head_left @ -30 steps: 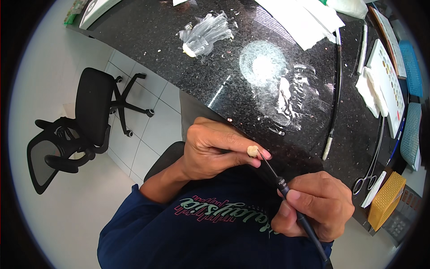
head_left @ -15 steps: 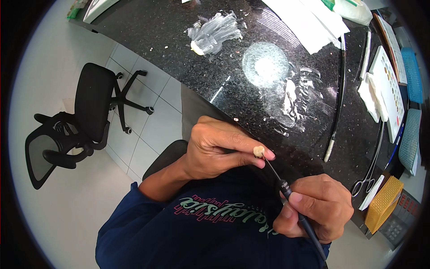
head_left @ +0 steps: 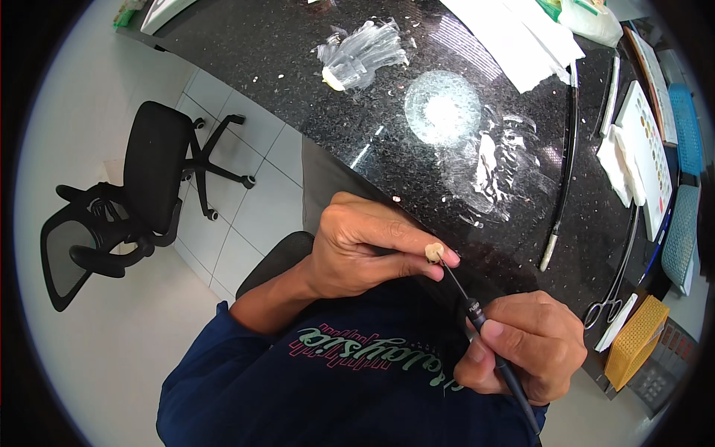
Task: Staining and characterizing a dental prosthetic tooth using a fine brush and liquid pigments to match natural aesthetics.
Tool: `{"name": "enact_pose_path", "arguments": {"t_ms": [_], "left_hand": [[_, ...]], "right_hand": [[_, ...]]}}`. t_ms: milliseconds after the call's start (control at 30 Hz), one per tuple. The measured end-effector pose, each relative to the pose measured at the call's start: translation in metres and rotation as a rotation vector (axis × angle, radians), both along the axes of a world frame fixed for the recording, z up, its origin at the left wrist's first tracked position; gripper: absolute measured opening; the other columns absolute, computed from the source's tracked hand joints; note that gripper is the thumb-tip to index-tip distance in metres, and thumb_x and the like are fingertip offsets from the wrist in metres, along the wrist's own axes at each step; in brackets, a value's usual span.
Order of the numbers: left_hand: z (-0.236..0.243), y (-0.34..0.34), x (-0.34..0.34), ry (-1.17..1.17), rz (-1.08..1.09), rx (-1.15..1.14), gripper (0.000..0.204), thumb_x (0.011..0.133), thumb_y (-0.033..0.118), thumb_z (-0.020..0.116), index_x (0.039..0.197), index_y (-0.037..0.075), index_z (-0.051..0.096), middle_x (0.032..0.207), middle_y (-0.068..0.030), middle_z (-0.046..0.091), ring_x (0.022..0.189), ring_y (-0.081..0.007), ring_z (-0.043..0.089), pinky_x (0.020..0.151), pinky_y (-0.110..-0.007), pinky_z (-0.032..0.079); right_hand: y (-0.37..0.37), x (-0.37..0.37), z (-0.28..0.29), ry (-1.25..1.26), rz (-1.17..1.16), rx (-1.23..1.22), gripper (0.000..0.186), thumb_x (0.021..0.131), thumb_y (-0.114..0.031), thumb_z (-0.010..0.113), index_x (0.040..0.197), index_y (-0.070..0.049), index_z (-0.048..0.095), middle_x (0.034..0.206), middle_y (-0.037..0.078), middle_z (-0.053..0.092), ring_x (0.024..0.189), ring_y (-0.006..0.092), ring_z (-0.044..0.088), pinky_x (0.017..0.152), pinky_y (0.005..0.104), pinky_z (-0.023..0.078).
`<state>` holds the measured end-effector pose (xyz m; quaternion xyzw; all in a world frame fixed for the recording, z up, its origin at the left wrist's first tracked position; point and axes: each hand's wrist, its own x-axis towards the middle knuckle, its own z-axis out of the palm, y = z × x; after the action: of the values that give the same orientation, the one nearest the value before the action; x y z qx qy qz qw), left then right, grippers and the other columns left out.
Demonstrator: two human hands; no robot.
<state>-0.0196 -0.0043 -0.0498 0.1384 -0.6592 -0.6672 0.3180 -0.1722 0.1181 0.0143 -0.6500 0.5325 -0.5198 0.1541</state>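
My left hand [head_left: 372, 249] pinches a small beige tooth-shaped piece [head_left: 434, 252] between thumb and index finger, over the front edge of the black speckled counter [head_left: 350, 127]. My right hand [head_left: 530, 341] grips a dark pen-like instrument [head_left: 511, 386] lower right, its thin metal tip reaching to the piece, apparently in contact. The side of the piece against my fingers is hidden. Just beyond my hands the counter carries white smears [head_left: 497, 167] and small chips [head_left: 396, 200].
White sheets [head_left: 499, 37], a smeared translucent item [head_left: 357, 56], black rods with pale ends [head_left: 570, 164], forceps [head_left: 603, 311], a shade-dotted board [head_left: 642, 153], folded tissue [head_left: 618, 160], blue baskets [head_left: 681, 235] and a yellow basket [head_left: 634, 343] lie about. A black chair [head_left: 156, 164] stands left.
The tooth-shaped piece has shifted slightly right with my left fingers and looks turned, showing a darker underside. The instrument's tip follows it. The surroundings have shifted slightly in view.
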Motion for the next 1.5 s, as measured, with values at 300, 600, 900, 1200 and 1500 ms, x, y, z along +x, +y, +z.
{"name": "enact_pose_path", "arguments": {"t_ms": [300,600,900,1200,1500], "left_hand": [[0.0005,-0.0001,-0.0004,0.002,0.004,-0.016,0.017,0.066,0.000,0.079,0.081,-0.003,0.071,0.074,-0.0147,0.070,0.063,-0.0172,0.070,0.056,-0.021,0.056],[0.0000,0.0007,0.0000,-0.004,0.008,-0.023,0.017,0.066,0.001,0.079,0.081,-0.003,0.071,0.074,-0.0146,0.070,0.064,-0.0173,0.070,0.056,-0.021,0.056],[-0.0004,0.0003,0.0003,0.005,0.003,-0.013,0.016,0.067,0.002,0.079,0.081,-0.004,0.071,0.075,-0.0149,0.070,0.064,-0.0173,0.070,0.057,-0.022,0.056],[0.0018,-0.0002,0.0013,0.015,-0.025,0.031,0.016,0.070,0.001,0.077,0.082,-0.006,0.070,0.077,-0.0166,0.070,0.066,-0.0192,0.070,0.059,-0.024,0.058],[0.0030,-0.0003,0.0010,-0.007,-0.013,0.001,0.015,0.069,0.001,0.078,0.080,-0.004,0.070,0.076,-0.0148,0.070,0.065,-0.0180,0.070,0.058,-0.023,0.057]], "right_hand": [[-0.0006,-0.0005,-0.0011,0.007,0.011,-0.016,0.028,0.060,0.006,0.060,0.086,0.000,0.056,0.065,0.010,0.058,0.050,0.0156,0.057,0.045,0.0239,0.047],[0.0011,0.0009,0.0005,0.002,0.001,0.006,0.027,0.061,0.006,0.060,0.086,0.000,0.056,0.066,0.010,0.058,0.050,0.0158,0.057,0.045,0.0240,0.047],[0.0016,-0.0022,0.0013,-0.002,0.020,0.019,0.029,0.060,0.007,0.058,0.089,0.001,0.056,0.069,0.011,0.058,0.052,0.0159,0.057,0.046,0.0245,0.046],[0.0027,-0.0028,0.0011,0.046,0.000,0.008,0.027,0.063,0.006,0.057,0.090,0.002,0.056,0.069,0.012,0.058,0.052,0.0165,0.057,0.046,0.0248,0.045],[0.0010,-0.0012,-0.0014,0.036,0.047,-0.024,0.029,0.062,0.005,0.060,0.090,0.002,0.056,0.069,0.011,0.058,0.051,0.0168,0.056,0.047,0.0250,0.045]]}}
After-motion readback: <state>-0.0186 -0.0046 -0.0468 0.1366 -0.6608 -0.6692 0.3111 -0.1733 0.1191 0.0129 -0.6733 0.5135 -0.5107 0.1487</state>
